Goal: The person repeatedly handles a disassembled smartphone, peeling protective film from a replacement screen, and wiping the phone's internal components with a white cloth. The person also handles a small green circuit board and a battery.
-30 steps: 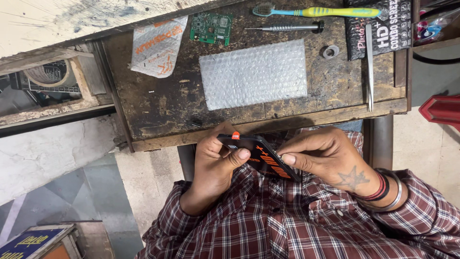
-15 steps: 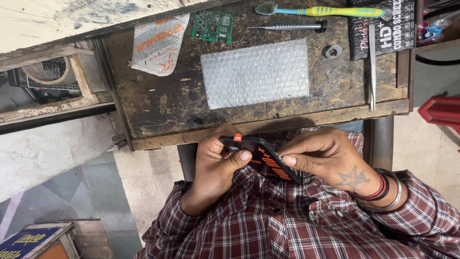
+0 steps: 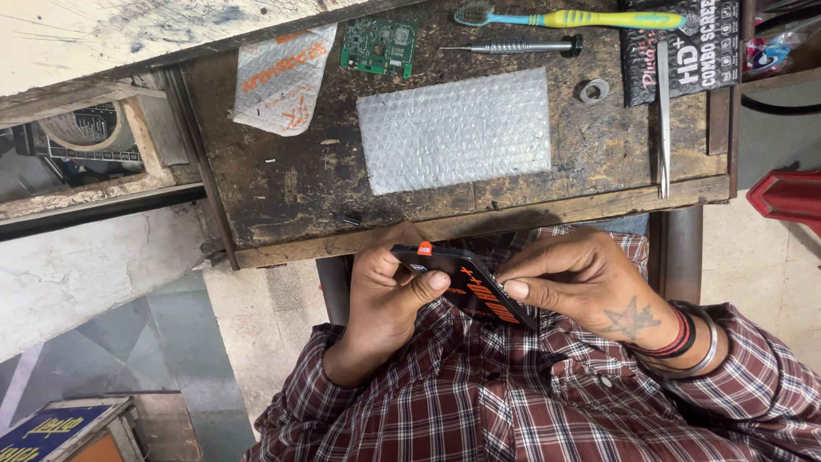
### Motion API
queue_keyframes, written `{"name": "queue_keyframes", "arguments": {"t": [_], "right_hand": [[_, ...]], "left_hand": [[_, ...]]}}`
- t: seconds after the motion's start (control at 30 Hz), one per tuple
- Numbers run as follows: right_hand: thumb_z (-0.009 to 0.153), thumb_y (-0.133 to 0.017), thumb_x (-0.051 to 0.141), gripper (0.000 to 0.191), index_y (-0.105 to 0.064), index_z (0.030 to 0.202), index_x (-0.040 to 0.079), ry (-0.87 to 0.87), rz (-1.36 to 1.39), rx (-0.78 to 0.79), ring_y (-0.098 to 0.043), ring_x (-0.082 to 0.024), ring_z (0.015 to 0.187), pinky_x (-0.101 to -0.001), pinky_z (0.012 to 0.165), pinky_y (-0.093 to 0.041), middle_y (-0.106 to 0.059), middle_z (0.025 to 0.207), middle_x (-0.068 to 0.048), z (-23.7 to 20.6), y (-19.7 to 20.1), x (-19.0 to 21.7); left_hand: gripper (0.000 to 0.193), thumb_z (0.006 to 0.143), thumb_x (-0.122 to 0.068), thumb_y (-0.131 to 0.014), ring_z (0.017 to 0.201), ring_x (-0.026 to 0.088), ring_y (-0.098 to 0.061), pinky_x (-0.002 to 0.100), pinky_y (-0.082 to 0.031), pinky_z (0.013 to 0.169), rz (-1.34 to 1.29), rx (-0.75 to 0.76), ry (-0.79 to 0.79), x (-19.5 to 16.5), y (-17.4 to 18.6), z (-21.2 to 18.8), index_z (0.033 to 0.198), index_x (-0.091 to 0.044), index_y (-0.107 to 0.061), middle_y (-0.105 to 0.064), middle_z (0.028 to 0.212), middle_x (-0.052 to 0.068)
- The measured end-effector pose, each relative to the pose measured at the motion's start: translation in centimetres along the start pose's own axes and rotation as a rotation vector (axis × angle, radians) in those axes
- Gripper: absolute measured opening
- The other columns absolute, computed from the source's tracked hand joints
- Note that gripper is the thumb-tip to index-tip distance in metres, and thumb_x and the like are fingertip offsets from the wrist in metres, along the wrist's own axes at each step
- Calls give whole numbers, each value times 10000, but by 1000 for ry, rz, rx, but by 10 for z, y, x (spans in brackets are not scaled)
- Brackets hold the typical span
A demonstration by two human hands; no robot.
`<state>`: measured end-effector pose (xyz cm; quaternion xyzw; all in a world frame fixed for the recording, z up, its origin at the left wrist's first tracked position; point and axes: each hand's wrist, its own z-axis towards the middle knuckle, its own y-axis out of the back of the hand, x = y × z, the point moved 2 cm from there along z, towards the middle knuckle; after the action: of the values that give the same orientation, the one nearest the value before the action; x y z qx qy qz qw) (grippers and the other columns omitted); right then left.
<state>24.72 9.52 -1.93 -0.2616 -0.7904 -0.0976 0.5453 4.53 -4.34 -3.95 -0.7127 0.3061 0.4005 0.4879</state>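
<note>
A flat black phone battery (image 3: 469,287) with orange markings and a small orange tab is held between both hands, just below the front edge of the wooden workbench (image 3: 282,184). My left hand (image 3: 386,291) grips its left end, thumb pressed on the top face. My right hand (image 3: 580,281) pinches its right edge with thumb and forefinger; the wrist carries bangles and a red thread. Both arms wear a maroon plaid shirt.
On the bench lie a bubble-wrap sheet (image 3: 455,130), a green circuit board (image 3: 379,45), a white-and-orange pouch (image 3: 282,77), a metal screwdriver (image 3: 513,47), a toothbrush (image 3: 569,17), tweezers (image 3: 664,120), a metal ring (image 3: 594,90) and a black packet (image 3: 684,47). A red object (image 3: 791,197) sits at right.
The view has shifted slightly; both hands keep holding the battery in nearly the same place, with the right fingers adjusting slightly at its edge.
</note>
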Motion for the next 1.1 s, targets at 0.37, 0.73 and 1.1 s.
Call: {"name": "queue_keyframes", "arguments": {"t": [0.37, 0.73, 1.1], "right_hand": [[869, -781, 151, 177, -834, 987, 31, 3, -3, 5, -699, -113, 699, -268, 583, -545, -800, 817, -79, 0, 1, -1], [875, -779, 181, 205, -835, 999, 28, 28, -7, 5, -699, -120, 699, -283, 616, -561, -827, 834, -86, -2, 1, -5], [870, -774, 182, 209, -829, 997, 25, 22, -51, 13, -715, -125, 729, -283, 631, -572, -821, 837, -79, -1, 3, -1]], "left_hand": [[105, 948, -44, -774, 780, 52, -533, 225, -464, 690, 7, 0, 13, 2, 1, -2, 912, -43, -676, -570, 910, -24], [78, 947, -31, -766, 789, 62, -569, 229, -500, 695, 6, 7, 4, 6, 2, -3, 918, -30, -693, -596, 923, -8], [94, 935, -43, -784, 786, 51, -556, 221, -475, 693, 9, -18, 29, 5, 0, -2, 912, -32, -694, -583, 918, -24]]}}
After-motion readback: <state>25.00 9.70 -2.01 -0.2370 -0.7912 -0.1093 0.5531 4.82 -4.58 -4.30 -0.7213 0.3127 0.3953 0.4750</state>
